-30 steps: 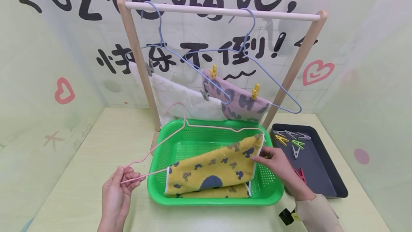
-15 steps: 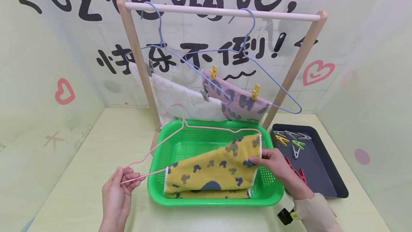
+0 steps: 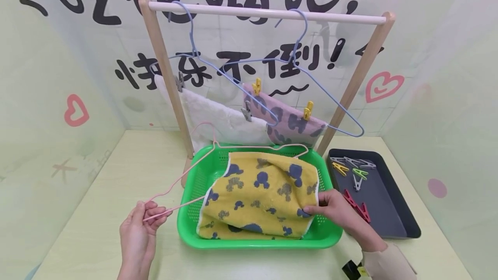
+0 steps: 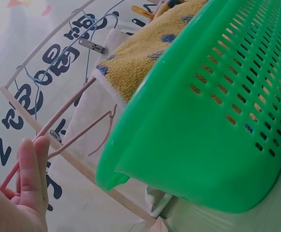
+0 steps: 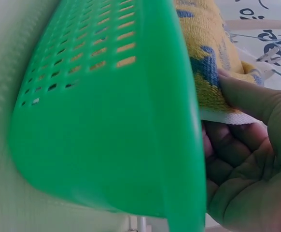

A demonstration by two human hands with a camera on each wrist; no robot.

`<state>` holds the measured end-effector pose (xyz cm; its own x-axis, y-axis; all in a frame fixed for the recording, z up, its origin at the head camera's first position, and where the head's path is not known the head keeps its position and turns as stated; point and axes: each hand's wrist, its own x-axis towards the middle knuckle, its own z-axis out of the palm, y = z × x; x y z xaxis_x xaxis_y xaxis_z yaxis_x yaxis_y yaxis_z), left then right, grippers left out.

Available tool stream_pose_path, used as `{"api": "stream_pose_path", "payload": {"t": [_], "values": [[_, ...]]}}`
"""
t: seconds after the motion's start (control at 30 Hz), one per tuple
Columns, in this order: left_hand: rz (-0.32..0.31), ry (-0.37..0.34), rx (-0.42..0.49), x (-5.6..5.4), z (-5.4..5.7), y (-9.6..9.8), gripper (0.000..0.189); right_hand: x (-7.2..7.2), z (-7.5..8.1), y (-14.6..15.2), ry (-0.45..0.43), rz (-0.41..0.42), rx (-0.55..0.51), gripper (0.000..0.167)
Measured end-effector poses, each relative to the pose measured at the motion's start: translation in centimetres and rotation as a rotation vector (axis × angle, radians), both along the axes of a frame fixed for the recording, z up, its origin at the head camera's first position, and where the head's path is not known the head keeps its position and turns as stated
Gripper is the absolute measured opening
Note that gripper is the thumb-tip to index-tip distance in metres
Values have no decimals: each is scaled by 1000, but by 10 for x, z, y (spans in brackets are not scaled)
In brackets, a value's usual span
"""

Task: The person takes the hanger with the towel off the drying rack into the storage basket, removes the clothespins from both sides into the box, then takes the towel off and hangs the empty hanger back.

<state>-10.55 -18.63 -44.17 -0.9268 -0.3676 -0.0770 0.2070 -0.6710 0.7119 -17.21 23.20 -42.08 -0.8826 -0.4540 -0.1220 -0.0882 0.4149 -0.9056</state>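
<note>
My left hand (image 3: 140,232) grips the left end of a pink wire clothes hanger (image 3: 249,147), which is tilted over the green basket with its hook towards the rack. A yellow towel (image 3: 256,193) with blue and grey mouse-head shapes lies across the hanger. The lower bar runs behind the towel and comes out near its upper right. With thumb above and fingers beneath, my right hand (image 3: 340,213) pinches the towel's white-trimmed right edge, as the right wrist view shows. In the left wrist view, the hanger bar (image 4: 65,107) enters the towel's white-edged side.
The green basket (image 3: 256,244) stands under the towel. Behind it, a wooden rack (image 3: 268,13) carries two blue hangers with a white cloth (image 3: 221,118) and a pink cloth (image 3: 295,124) clipped on. At right, a dark tray (image 3: 389,202) holds several clothespins (image 3: 359,173).
More of the towel has spread upward in front of the hanger bar, its upper left corner now showing. My right hand has moved slightly down. The hanger's right end has shifted left and up.
</note>
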Motion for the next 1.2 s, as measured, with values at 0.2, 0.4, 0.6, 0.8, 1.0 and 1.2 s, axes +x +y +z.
{"api": "stream_pose_path", "payload": {"t": [0.2,0.4,0.6,0.8,1.0,1.2], "values": [[12,-3,-1,1,0,-1,31,3,0,2,89,69,123,16],[15,-4,14,1,1,-5,31,4,0,0,215,98,265,44],[10,-24,-15,2,1,-6,31,0,-1,-6,270,28,361,40],[-1,-38,-22,3,1,-8,30,-4,-4,-9,260,-21,416,17],[-20,6,-36,2,1,-6,30,-7,-9,-12,302,-52,437,15],[-38,28,-58,3,1,-4,31,-11,0,-9,326,-157,413,15]]}}
